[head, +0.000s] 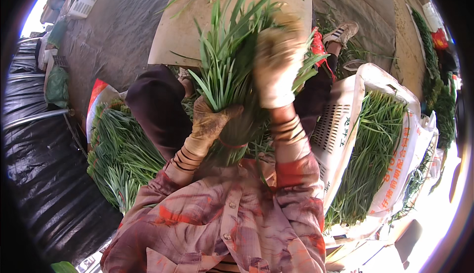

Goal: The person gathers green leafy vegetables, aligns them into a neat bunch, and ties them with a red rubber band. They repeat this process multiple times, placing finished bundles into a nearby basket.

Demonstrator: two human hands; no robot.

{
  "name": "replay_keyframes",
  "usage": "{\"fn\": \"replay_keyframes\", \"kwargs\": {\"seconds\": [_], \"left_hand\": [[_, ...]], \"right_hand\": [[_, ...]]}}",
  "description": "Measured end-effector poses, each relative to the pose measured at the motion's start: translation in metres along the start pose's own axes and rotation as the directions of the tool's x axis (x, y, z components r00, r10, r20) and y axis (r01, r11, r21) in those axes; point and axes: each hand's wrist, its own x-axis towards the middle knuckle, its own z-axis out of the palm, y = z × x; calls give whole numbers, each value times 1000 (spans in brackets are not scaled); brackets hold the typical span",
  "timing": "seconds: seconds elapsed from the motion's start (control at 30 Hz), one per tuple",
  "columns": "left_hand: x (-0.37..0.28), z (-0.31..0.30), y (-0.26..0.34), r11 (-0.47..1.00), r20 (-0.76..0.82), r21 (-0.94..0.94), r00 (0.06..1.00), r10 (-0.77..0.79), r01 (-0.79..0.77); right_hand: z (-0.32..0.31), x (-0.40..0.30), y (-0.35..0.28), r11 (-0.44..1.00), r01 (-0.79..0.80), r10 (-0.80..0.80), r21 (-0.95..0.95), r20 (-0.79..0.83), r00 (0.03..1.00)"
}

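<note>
A large bunch of green chive-like leaves (226, 73) stands before my chest, leaf tips pointing away from me. Around its lower part runs a thin reddish band (232, 145). My left hand (212, 123), in a soiled light glove, grips the bunch from its left side, thumb across the front. My right hand (279, 63), also gloved, is at the bunch's right side among the upper leaves. Motion blur hides its fingers, so whether it holds any leaves is unclear. Beyond the bunch is a pale board (177, 32) with loose leaf pieces on it.
Bundled greens (122, 147) lie on a sack to my left. At my right, a white plastic crate (335, 113) holds more greens (374, 154), beside a white bag bearing print (396, 173). Red ties (317, 45) hang near the board's right edge. Black plastic sheeting (44, 184) covers the far left.
</note>
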Motion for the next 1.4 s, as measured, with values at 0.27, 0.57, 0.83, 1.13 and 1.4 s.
{"fn": "replay_keyframes", "kwargs": {"seconds": [0.27, 0.57, 0.83, 1.13, 1.4], "left_hand": [[2, -16, 2, 995, -88, 43, 992, 88, -85], [-2, -10, 7, 983, -135, -168, 989, 53, -75], [0, -11, 8, 970, -245, -167, 960, 134, -178], [9, -19, 8, 975, -272, -110, 949, 159, -195], [26, -46, 6, 960, -424, -225, 904, 56, -165]], "right_hand": [[-70, 23, 95, 829, -503, 501, 246, 77, 862], [-101, -70, 6, 622, -674, 522, 399, 429, 737], [-101, -116, -5, 444, -893, 417, 76, 864, 281], [-119, -129, -23, 175, -963, 404, 203, 878, 259], [-179, -122, 0, 388, -921, 319, 17, 936, 152]]}}
